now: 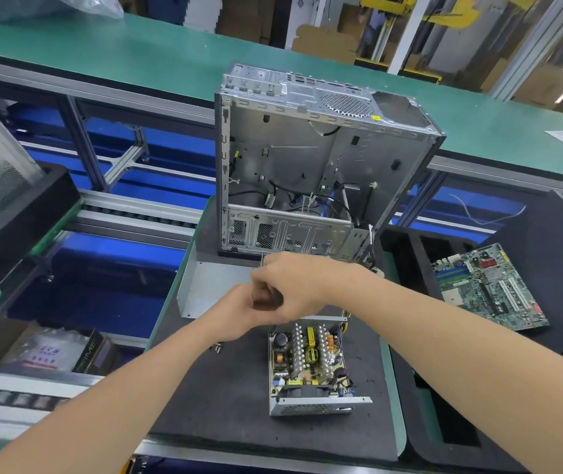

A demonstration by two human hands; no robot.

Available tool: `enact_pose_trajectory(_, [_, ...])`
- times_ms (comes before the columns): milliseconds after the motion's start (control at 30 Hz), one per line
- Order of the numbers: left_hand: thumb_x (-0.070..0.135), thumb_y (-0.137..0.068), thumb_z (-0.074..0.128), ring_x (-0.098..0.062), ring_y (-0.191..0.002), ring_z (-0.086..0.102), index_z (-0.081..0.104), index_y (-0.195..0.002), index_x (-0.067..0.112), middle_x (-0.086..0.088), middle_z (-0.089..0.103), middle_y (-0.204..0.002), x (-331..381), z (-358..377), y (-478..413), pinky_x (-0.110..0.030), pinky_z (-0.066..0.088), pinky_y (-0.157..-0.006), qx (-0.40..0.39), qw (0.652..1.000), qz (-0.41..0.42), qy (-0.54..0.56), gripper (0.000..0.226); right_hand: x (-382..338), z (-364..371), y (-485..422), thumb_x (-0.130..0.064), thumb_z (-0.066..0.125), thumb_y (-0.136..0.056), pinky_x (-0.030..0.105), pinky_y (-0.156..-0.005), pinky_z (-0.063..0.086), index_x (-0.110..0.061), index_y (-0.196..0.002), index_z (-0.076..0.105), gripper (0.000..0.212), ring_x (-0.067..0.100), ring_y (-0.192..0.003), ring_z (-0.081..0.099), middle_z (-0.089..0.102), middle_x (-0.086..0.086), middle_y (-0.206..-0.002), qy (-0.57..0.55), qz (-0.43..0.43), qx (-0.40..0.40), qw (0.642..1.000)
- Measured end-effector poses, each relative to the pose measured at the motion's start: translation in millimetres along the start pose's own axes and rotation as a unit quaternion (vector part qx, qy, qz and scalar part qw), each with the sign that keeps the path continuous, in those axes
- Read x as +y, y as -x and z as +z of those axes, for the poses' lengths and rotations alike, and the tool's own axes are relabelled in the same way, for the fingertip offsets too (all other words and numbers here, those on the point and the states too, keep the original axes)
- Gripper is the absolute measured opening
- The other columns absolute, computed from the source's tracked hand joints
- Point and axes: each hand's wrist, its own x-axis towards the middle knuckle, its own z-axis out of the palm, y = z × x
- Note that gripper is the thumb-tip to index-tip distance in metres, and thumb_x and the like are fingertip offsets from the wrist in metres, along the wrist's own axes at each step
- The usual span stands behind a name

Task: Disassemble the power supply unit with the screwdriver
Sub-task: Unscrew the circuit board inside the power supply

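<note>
Black foam mat (pixel 232 398) covers the workbench. Opened power supply unit (pixel 310 366) sits at centre-right, circuit board exposed, detached metal cover (pixel 211 289) behind it. Left hand (pixel 239 307) and right hand (pixel 295 285) meet above, fingers curled together; contents hidden. Empty computer case (pixel 307 159) stands beyond.

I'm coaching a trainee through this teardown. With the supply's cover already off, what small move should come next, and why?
Probably bring the hands down to the power supply unit. Its board lies bare in the open housing, while the left hand and right hand meet above it around something small and dark that I cannot identify. The cover lies behind.
</note>
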Motion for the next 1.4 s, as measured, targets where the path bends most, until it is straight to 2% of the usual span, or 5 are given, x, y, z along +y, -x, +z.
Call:
enact_pose_trajectory(200, [0.037,-0.089,0.084,-0.007,-0.097,0.075,0.080,-0.102,0.037,0.010,0.081,-0.101,2.1,1.9,0.1,-0.015,0.054,-0.085,-0.024,0.999,0.008,0.030,0.014,-17.6,-2.5,-4.4,-0.083,0.024,-0.092,0.030,-0.047,0.030,-0.012,-0.077,0.058,0.080,0.022,-0.055,0.044,0.050,0.005,-0.075,0.037,0.250,0.053,0.966])
enact_pose_trajectory(500, [0.028,-0.091,0.084,-0.017,-0.104,0.075,0.079,-0.104,0.031,0.002,0.081,-0.105,2.7,2.8,0.6,-0.029,0.057,-0.096,-0.008,0.999,0.010,0.043,0.015,-4.7,-4.6,-4.8,-0.026,0.062,-0.092,0.032,-0.053,0.047,-0.012,-0.090,0.063,0.014,0.028,-0.074,0.063,0.059,0.004,-0.081,-0.006,0.125,-0.003,0.992])
enact_pose_trajectory(767, [0.033,-0.085,0.088,-0.018,-0.094,0.074,0.079,-0.091,0.014,0.001,0.080,-0.097,1.1,0.5,0.4,-0.036,0.057,-0.091,0.008,1.000,-0.007,0.027,0.022,2.7,-1.3,-0.4,-0.013,0.071,-0.083,0.029,-0.063,0.039,-0.020,-0.087,0.064,0.011,0.010,-0.079,0.045,0.048,-0.001,-0.096,0.042,-0.083,-0.010,0.996])
enact_pose_trajectory(1000, [0.025,-0.086,0.086,-0.009,-0.087,0.074,0.082,-0.095,0.030,0.002,0.081,-0.093,4.0,5.2,0.4,-0.020,0.056,-0.076,0.012,0.996,-0.013,0.085,0.012,-10.9,6.8,-2.6,-0.067,0.046,-0.094,0.032,-0.053,0.033,-0.018,-0.089,0.047,0.050,0.028,-0.068,0.052,0.038,-0.002,-0.073,0.049,0.155,0.110,0.981])
enact_pose_trajectory(1400, [-0.002,-0.096,0.070,-0.011,-0.110,0.074,0.075,-0.116,0.026,0.005,0.081,-0.110,1.9,0.7,7.0,-0.017,0.053,-0.094,-0.017,0.999,0.018,0.045,0.035,-6.4,-2.2,6.0,-0.016,0.070,-0.078,0.038,-0.068,0.059,-0.018,-0.088,0.063,0.012,0.026,-0.087,0.064,0.065,0.002,-0.092,-0.084,0.105,0.044,0.990])
